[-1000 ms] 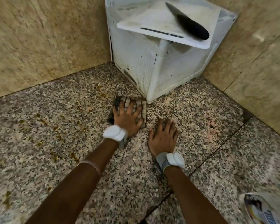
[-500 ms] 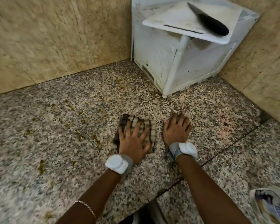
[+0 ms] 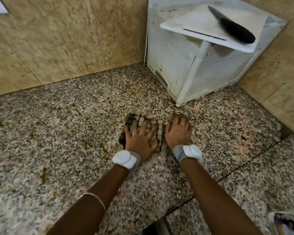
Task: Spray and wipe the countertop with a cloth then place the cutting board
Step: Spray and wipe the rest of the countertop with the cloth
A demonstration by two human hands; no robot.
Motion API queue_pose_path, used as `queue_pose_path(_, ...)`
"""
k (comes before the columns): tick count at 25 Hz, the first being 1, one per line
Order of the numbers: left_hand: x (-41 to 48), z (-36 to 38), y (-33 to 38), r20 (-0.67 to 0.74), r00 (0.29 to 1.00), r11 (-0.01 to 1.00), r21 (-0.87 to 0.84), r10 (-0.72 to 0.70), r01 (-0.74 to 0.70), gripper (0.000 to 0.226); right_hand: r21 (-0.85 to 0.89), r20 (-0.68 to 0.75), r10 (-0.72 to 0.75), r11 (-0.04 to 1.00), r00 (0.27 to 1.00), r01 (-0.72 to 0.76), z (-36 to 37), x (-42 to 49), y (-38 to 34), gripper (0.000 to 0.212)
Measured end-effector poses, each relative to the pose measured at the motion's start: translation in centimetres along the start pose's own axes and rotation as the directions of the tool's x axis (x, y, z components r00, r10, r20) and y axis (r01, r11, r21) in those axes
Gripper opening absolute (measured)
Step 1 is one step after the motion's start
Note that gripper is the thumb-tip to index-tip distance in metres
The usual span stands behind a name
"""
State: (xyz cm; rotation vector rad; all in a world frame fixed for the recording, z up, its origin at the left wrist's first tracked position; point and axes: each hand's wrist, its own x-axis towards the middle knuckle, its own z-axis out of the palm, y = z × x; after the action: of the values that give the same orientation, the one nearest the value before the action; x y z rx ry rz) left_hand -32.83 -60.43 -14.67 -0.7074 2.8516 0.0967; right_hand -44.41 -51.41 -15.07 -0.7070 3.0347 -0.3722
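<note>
Right hand (image 3: 177, 133) slid beside cloth (image 3: 143, 128); left hand (image 3: 140, 140) flat atop.

Left hand (image 3: 140, 141) flat, fingers spread, palm pressing checked cloth (image 3: 151, 127) onto speckled granite bench (image 3: 58, 150). Right hand (image 3: 177, 131) flat on bench just beside cloth's right edge, thumb side touching or nearly touching it; fingertips blurred. Both wrists carry white-grey bands. Thin bracelet (image 3: 93, 196) on left forearm. Brown-yellow stains (image 3: 44, 174) scattered over bench left of cloth. White crate (image 3: 182, 70) in back right corner against beige tiled wall (image 3: 66, 39). White cutting board (image 3: 205, 26) lies on top of crate, tilted, overhanging the front corner. Black-handled knife (image 3: 234, 29) rests on board, handle toward board's right edge. Printed packet (image 3: 288, 223) at bottom right corner, partly cut off.
</note>
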Motion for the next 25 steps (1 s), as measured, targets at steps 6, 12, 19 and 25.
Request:
queue_pose_path(6, 8.8, -1.6, -2.3, -0.032, 0.999, 1.0, 0.01, -0.028, 0.029, 0.064, -0.07, 0.065, 0.031, 0.997, 0.997, -0.026, 1.4, 0.6, 0.6, 0.061)
queue_pose_path(12, 19.5, -3.6, -6.1, 0.008, 0.995, 0.991, -0.096, -0.096, 0.096, 0.064, -0.082, 0.02, 0.068, 0.994, 0.997, -0.066, 2.0, 1.0, 1.1, 0.071)
queue_pose_path(19, 13.5, -2.6, -2.6, -0.085, 0.996, 0.999, 0.024, 0.042, -0.04, 0.063, -0.096, -0.056, 0.03, 0.995, 0.998, -0.035, 2.0, 0.5, 0.5, 0.066)
queue_pose_path(25, 22.7, -6.0, -5.6, -0.032, 0.991, 0.984, -0.131, -0.129, 0.124, 0.065, -0.081, -0.064, 0.03, 0.996, 0.998, -0.035, 1.9, 0.7, 0.5, 0.066)
